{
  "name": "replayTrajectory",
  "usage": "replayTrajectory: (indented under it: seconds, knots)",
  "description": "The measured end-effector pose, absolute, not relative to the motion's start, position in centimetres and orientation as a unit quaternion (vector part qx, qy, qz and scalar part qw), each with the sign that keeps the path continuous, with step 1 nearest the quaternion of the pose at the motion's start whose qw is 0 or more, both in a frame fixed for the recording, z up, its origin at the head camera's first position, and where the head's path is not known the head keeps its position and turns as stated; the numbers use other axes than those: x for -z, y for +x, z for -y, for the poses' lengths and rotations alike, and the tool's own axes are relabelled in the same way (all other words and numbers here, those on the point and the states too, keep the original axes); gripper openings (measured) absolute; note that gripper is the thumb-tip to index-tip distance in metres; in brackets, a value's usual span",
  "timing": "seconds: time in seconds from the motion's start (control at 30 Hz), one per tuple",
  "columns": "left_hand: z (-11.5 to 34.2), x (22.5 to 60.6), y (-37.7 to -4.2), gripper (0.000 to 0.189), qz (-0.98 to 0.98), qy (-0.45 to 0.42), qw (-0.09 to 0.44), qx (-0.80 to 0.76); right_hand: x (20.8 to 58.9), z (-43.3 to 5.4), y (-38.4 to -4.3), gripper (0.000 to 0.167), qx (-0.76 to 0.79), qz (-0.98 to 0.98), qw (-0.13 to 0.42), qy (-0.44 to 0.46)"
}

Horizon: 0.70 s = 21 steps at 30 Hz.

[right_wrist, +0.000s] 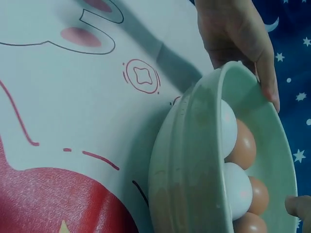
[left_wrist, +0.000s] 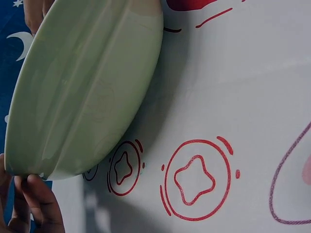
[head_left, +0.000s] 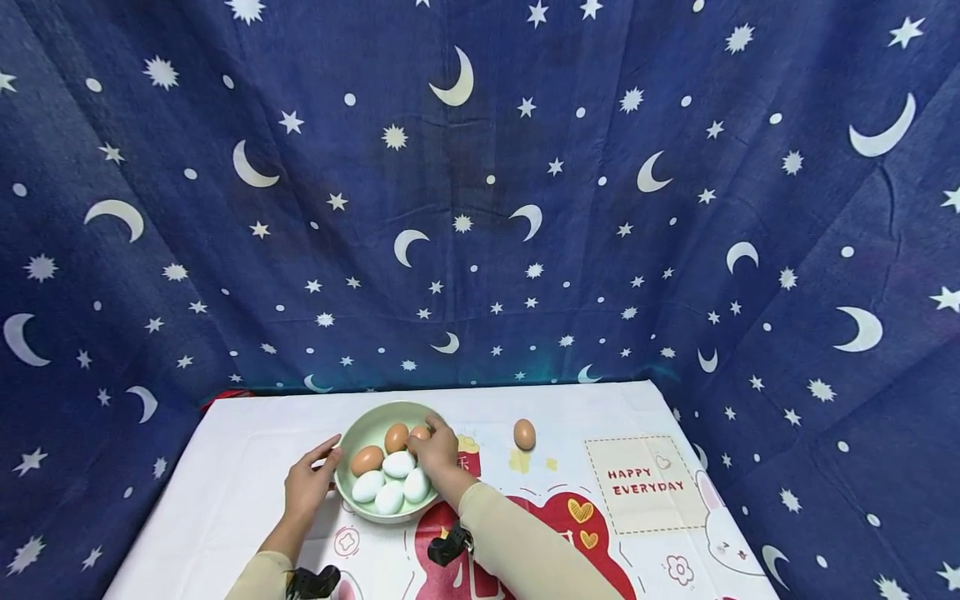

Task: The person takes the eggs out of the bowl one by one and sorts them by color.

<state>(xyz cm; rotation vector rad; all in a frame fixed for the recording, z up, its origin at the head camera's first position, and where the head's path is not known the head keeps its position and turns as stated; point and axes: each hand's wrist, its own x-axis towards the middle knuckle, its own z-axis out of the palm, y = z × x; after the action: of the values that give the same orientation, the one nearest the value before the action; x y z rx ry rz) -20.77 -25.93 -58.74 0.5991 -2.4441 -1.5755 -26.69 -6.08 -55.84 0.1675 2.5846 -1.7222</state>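
A pale green bowl [head_left: 405, 514] holds several white eggs [head_left: 389, 497] and brown eggs [head_left: 367, 460]. My left hand [head_left: 306, 486] grips its left rim, thumb at the edge and fingers beneath, as the left wrist view shows from the side. Over the right rim reaches my right hand [head_left: 437, 452], its thumb and fingers around a brown egg [head_left: 420, 432] partly hidden by them. The right wrist view shows only a tip of the right hand [right_wrist: 299, 208] at the bowl's opening. A separate brown egg [head_left: 524, 434] lies on the table right of the bowl.
The table has a white cloth [head_left: 262, 442] printed with red figures, a rabbit and a "Happy Everyday" panel [head_left: 645, 483]. Behind and beside it hangs a blue curtain [head_left: 480, 275] with moons and stars.
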Motion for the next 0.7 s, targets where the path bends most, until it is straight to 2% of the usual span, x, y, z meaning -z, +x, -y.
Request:
replayTrajectory:
  seconds: [0.7]
  knots:
    - [26.0,58.8,-20.7,0.039,0.816,0.198,0.088,0.536,58.3,7.5,-27.1,0.042,0.45,-0.889,-0.078,0.045]
